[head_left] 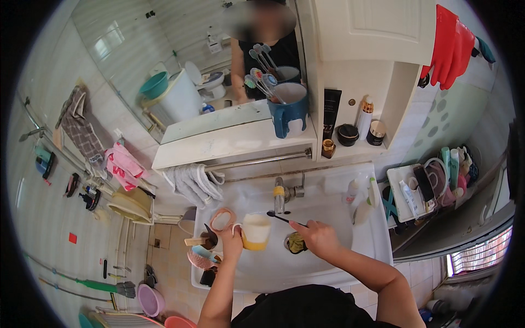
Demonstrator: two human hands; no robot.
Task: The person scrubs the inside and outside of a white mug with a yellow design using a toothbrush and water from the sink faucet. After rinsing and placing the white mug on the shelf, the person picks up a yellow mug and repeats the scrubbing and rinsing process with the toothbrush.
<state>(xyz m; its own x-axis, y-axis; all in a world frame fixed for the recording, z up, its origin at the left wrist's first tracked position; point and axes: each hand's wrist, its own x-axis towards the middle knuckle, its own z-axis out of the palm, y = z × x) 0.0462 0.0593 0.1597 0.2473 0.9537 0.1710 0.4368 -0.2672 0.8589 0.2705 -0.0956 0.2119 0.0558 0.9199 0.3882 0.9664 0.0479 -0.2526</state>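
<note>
My left hand [232, 245] is closed around the handle of a white and yellow mug [255, 232], above the left part of the white sink [339, 268]. In my right hand [321, 240] is a dark toothbrush [280, 217], its head pointing left, just beyond the mug's rim. The faucet [279, 197] stands behind the toothbrush, with a yellow band around its spout. A yellow-green item [297, 242] lies at the drain, left of my right hand. What the mug contains cannot be made out.
A pink round-framed mirror [222, 219] and brushes crowd the sink's left rim. Bottles [363, 210] stand at its right. A blue cup [289, 112] with toothbrushes is on the shelf above. A grey towel [192, 183] hangs from the rail. A white tray [406, 191] holds toiletries at right.
</note>
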